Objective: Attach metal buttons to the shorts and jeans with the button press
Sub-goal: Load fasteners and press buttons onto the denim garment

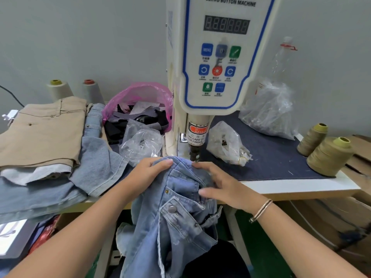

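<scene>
Left hand: the left hand is laid on the bunched denim jeans; the fingers are bent over a raised fold and the cloth is gripped at its far edge.
Right hand: the right hand is laid on the same garment, just right of the left hand; the fingers are kept nearly straight and the cloth is pressed flat, nothing being clasped; a bracelet is worn at the wrist.
Jeans: held between both hands at the table's near edge; the rest is hung below the hands; a metal button is seen on the waistband, below the right hand's fingers.
Button press: the button press is stood directly beyond the hands; its punch tip is found just above the cloth, between the two sets of fingertips; whether it touches the denim cannot be told.
Left of the grip: tan shorts are stacked on more denim.
Beyond the grip: clear bags and a pink bag of scraps.
Right of the grip: thread cones are stood well apart from the hands.
</scene>
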{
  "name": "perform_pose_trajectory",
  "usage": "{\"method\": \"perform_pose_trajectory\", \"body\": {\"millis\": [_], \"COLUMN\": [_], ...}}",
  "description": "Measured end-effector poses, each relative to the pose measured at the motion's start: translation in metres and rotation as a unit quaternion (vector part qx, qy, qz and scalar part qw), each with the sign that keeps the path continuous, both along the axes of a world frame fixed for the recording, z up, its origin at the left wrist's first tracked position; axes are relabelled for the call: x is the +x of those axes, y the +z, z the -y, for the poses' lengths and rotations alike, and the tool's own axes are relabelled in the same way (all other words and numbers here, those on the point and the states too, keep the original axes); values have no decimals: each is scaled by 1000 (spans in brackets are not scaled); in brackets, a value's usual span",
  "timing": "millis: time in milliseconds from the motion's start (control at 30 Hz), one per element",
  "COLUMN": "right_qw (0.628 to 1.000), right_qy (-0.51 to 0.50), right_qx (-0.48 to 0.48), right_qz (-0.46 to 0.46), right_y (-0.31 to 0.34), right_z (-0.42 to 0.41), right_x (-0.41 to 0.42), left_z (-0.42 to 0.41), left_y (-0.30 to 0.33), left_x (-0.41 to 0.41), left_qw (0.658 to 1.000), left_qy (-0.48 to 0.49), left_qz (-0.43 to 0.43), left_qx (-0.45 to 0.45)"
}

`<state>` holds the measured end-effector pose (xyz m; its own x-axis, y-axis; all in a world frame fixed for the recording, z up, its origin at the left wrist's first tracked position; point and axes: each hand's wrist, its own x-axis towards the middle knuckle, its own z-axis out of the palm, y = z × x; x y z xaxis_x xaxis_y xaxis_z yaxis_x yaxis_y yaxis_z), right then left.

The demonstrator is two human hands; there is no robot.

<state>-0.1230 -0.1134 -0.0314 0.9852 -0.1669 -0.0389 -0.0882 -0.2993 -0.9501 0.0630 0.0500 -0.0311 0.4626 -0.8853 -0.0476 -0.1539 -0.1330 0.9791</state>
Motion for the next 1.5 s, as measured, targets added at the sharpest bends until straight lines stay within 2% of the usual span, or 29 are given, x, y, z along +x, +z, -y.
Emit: {"method": "perform_pose_trajectory", "body": {"millis": [100,167,200,267,333,400,467,533,600,667,867,1000,1133,1200,1267,1367,1500], "right_qw": [978,930,905,867,836,811,808,808,790,768,737,737,743,768,755,726,733], "right_qy": [-201,-337,-373,-374,-286,-191,-157,-169,-172,-165,-200,-240,-218,-188,-179,-221,-231], "right_qx": [-28,-113,-178,-328,-450,-501,-498,-491,-516,-525,-570,-557,-550,-515,-530,-579,-533], "right_qz": [44,98,100,14,-130,-235,-274,-278,-284,-328,-302,-298,-314,-332,-342,-299,-353], "right_y": [19,31,37,41,38,35,35,39,41,46,31,29,37,39,38,32,41], "right_z": [16,35,45,64,76,79,83,88,91,82,78,79,74,75,74,75,77], "right_x": [0,1,4,13,27,42,54,61,66,71,84,90,92,93,90,83,80], "left_z": [-4,-6,-6,-6,-6,-8,-11,-12,-11,-11,-10,-9,-9,-9,-9,-8,-8], "left_y": [-14,-23,-27,-32,-32,-32,-31,-31,-32,-32,-33,-33,-33,-33,-33,-32,-33], "left_x": [3,1,0,0,2,4,6,7,8,8,8,7,7,7,7,7,7], "left_qw": [983,973,971,968,969,975,981,984,983,980,975,975,975,975,974,973,973], "left_qy": [117,147,150,141,127,103,74,56,55,63,85,93,93,93,93,93,94], "left_qz": [140,171,181,204,209,193,174,168,176,189,206,203,201,202,206,208,211], "left_qx": [-23,-38,-45,-50,-46,-43,-36,-32,-27,-25,-24,-21,-21,-19,-18,-18,-12]}}
